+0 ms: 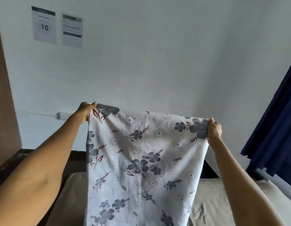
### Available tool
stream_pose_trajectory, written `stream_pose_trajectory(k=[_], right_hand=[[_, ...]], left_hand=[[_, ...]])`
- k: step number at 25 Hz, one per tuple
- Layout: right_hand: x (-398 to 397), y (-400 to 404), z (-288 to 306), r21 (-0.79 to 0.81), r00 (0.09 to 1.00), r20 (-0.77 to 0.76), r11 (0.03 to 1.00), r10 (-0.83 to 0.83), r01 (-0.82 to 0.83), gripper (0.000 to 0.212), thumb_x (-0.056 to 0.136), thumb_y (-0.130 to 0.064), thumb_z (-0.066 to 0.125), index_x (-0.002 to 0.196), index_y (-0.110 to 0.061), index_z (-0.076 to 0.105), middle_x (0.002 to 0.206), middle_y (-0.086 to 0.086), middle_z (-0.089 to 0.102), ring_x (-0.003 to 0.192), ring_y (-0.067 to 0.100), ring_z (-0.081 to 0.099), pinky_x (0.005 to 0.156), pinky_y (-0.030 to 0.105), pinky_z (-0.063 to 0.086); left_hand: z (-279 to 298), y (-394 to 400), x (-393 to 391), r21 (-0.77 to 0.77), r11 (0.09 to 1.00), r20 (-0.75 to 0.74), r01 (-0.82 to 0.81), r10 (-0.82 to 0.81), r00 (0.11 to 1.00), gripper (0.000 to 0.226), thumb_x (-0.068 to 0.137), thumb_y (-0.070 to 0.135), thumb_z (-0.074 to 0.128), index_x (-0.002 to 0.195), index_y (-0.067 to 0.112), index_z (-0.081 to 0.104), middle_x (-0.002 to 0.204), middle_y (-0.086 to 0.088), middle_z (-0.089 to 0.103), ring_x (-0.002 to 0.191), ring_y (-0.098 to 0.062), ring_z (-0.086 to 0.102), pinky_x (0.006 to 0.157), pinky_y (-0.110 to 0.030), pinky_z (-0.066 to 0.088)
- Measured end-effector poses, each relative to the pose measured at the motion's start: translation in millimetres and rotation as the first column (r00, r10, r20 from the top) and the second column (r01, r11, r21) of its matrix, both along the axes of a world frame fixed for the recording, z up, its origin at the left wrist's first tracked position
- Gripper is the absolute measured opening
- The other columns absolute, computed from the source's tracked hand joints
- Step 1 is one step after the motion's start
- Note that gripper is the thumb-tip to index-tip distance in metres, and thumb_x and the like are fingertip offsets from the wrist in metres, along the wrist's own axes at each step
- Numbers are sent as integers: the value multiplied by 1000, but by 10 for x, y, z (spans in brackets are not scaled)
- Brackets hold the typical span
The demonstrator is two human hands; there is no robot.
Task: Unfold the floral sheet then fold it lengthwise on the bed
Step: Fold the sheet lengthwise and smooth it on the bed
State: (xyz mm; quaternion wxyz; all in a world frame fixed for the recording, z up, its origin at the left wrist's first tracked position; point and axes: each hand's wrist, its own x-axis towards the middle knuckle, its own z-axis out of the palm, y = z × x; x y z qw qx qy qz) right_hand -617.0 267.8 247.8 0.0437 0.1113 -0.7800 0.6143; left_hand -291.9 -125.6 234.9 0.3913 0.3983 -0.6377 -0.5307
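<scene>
White wall (157, 62) behind; both hands' grip pinches floral sheet (141, 160), hiding bed (214, 201).

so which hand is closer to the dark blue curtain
Right. The right hand grips the floral sheet's top corner on the curtain's side, with bare wall between them. The left hand holds the opposite corner, across the sheet's whole width.

The floral sheet (141, 160) hangs between the raised arms and hides the middle of the bed (210, 207). Bare mattress lies open on either side. A dark blue curtain (271, 128) crowds the right edge; the wall (157, 62) closes the far end.
</scene>
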Motion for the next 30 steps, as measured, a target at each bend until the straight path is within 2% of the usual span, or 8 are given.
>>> stream_pose_trajectory(k=[2,6,11,15,17,22,26,30], right_hand=[[2,8,47,45,999,-6,998,34,-34,42,96,-34,45,65,-9,58,71,11,53,79,22,48,65,30,38],[-36,40,255,27,998,-17,998,-55,56,43,95,-36,45,68,-4,56,75,12,54,79,23,51,76,33,42],[47,107,700,-398,972,-30,889,233,-225,37,91,-46,52,73,-14,60,50,-5,63,55,17,57,53,19,50],[-40,283,345,81,900,103,898,424,-433,20,97,-24,47,91,-10,59,50,-8,65,48,13,60,44,13,48],[-97,314,295,146,915,157,908,371,-393,16,95,-19,49,99,-8,61,46,-8,64,39,5,58,39,13,47],[85,344,843,-402,784,-54,706,618,-584,42,98,-37,37,89,-19,74,83,-2,75,72,12,71,60,25,58],[94,365,353,7,780,85,782,620,-623,38,75,-53,69,91,-19,74,90,3,74,77,16,70,63,25,58],[-67,228,229,86,912,99,909,399,-407,28,86,-36,62,93,-10,69,64,-1,70,50,10,63,48,19,52]], left_hand=[[-30,-35,-14,-2,998,-8,-55,55,998,38,91,31,56,95,-6,62,97,-25,66,78,-22,71,73,-31,56],[191,127,-71,-49,998,-17,-38,38,999,34,94,25,54,64,10,48,78,-14,57,46,-15,53,47,-20,42],[557,140,25,18,979,-420,205,-179,890,29,92,37,55,76,14,61,66,-2,68,57,-13,63,60,-23,53],[166,214,230,2,959,138,282,-280,950,18,91,29,58,83,13,58,73,-6,63,46,-10,63,48,-21,54],[51,204,228,22,957,175,290,-289,941,16,90,27,60,85,11,61,78,-7,65,54,-15,63,59,-27,54],[558,191,28,123,951,-472,284,-195,860,32,90,31,58,64,17,71,74,2,71,61,-11,62,62,-24,49],[100,160,118,103,953,191,285,-301,935,31,87,34,64,105,10,58,88,-5,52,70,-20,49,64,-31,46],[64,217,132,113,947,144,300,-315,938,24,87,33,64,101,14,64,74,-2,40,60,-17,43,57,-28,35]])
